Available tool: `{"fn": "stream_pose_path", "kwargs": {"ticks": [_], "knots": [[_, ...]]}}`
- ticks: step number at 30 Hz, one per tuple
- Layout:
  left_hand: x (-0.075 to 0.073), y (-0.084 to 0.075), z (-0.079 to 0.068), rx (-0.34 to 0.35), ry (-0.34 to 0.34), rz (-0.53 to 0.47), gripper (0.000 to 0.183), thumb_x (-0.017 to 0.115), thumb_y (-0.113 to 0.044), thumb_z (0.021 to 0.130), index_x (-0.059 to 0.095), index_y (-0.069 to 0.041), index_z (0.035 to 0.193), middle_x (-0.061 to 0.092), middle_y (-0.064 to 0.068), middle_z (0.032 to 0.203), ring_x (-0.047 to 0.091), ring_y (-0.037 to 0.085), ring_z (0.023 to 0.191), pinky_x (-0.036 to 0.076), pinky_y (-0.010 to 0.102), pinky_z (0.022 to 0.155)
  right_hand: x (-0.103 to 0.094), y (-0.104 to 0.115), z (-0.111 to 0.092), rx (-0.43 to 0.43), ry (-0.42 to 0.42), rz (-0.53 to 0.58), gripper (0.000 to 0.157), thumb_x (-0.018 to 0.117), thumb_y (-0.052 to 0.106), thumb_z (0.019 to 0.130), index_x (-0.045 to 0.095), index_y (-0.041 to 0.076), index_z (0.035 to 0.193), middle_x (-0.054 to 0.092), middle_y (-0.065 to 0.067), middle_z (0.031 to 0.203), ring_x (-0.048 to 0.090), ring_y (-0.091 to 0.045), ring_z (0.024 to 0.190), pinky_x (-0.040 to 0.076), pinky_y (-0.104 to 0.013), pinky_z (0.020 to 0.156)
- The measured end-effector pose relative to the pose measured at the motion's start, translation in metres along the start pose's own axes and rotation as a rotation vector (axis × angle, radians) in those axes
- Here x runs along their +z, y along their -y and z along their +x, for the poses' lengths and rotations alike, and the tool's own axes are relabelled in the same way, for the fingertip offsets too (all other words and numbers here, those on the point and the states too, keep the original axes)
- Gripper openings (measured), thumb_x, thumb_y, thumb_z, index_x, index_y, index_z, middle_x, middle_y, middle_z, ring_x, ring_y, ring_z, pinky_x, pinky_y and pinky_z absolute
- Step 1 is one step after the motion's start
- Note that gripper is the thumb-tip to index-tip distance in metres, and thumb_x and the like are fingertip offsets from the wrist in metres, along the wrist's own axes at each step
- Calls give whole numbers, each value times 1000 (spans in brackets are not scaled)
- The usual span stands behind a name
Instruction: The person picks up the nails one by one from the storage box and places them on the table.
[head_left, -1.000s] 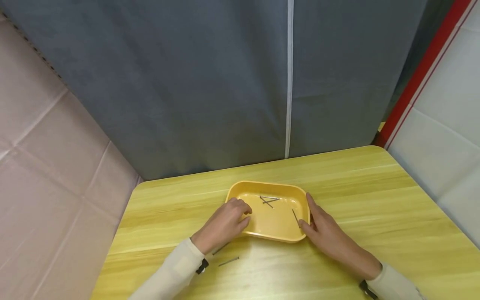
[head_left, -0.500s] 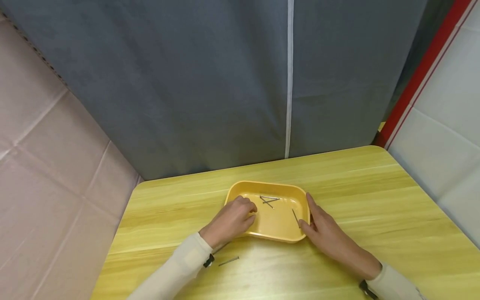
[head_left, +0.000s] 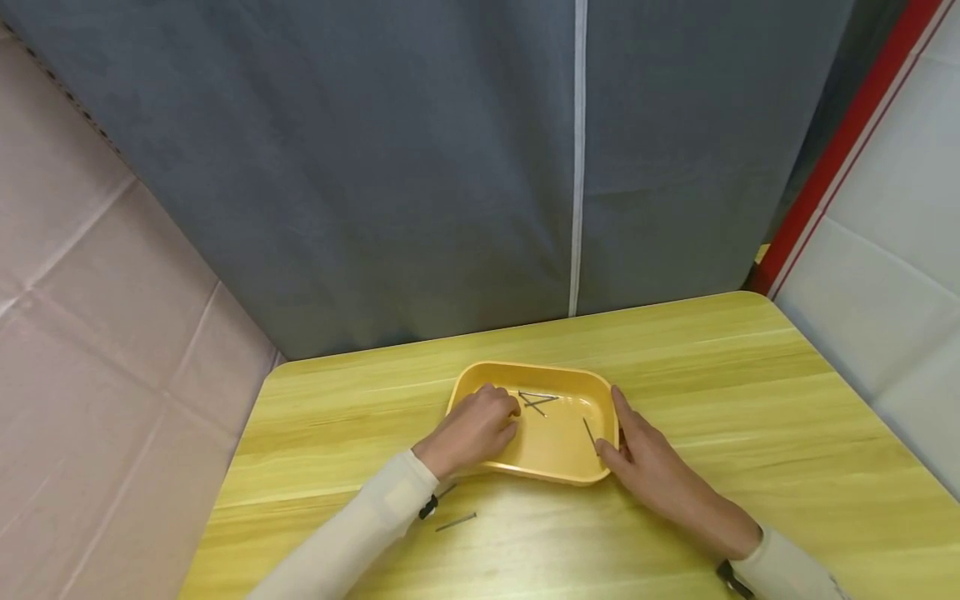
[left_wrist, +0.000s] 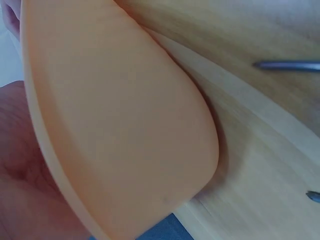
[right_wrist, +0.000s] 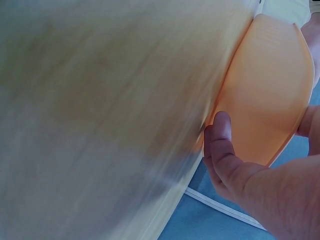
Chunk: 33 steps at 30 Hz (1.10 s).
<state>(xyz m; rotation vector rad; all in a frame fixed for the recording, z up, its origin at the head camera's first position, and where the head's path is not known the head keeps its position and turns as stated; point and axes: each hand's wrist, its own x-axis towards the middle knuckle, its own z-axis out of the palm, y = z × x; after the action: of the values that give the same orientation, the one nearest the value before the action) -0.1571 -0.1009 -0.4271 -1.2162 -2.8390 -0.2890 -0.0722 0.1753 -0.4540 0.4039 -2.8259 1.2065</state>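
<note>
At the left of the work I have two nails lying on the bench [head_left: 712, 392]: one nail [head_left: 447, 490] partly hidden by the dark strap [head_left: 428, 507] at the cuff, the other [head_left: 456, 522] just beside it. Next comes my left hand [head_left: 480, 423], reaching over the rim into the yellow tray [head_left: 551, 442], fingers bent downward; I cannot tell whether they pinch anything. The tray sits on the bench between both hands. Inside, a crossed cluster of nails [head_left: 533, 404] lies near the far wall, and a lone nail [head_left: 590, 436] rests by the right end. There my right hand [head_left: 651, 462] grips the tray, thumb over the rim, fingers along the outer wall. I judge the step to be handling nails inside a steadied tray; the next move calls for fine fingertip control while the right grip holds firm.
</note>
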Motion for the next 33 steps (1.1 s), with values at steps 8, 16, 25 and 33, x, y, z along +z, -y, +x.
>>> {"fn": "stream_pose_path", "kwargs": {"ticks": [8, 16, 25, 33], "knots": [[5, 3, 10, 11, 13, 60, 17, 63, -14, 93, 76, -10, 104, 73, 4, 102, 66, 22, 91, 56, 35, 80, 1, -3, 0, 7, 5, 6, 83, 60, 26, 102, 7, -2, 160, 35, -30, 154, 55, -29, 122, 48, -50, 99], [7, 6, 19, 24, 0, 73, 19, 65, -14, 93, 76, -9, 107, 73, 4, 103, 65, 20, 89, 54, 32, 75, 2, -5, 1, 15, 11, 1, 84, 60, 28, 102, 7, 0, 160, 36, -28, 154, 55, -26, 120, 50, -46, 97], [7, 8, 24, 18, -10, 107, 12, 66, -14, 93, 75, -10, 100, 71, 1, 96, 61, 18, 85, 52, 29, 70, 3, -4, 0, -8, 2, -4, 83, 60, 28, 102, 7, -2, 160, 38, -29, 152, 58, -25, 116, 51, -45, 95], [10, 4, 29, 19, -38, 131, 11, 62, -11, 94, 69, -13, 85, 63, -1, 80, 56, 17, 75, 48, 31, 64, 1, -2, -2, -13, 0, -7, 83, 60, 28, 102, 7, -2, 160, 37, -30, 153, 56, -29, 121, 49, -50, 99]]}}
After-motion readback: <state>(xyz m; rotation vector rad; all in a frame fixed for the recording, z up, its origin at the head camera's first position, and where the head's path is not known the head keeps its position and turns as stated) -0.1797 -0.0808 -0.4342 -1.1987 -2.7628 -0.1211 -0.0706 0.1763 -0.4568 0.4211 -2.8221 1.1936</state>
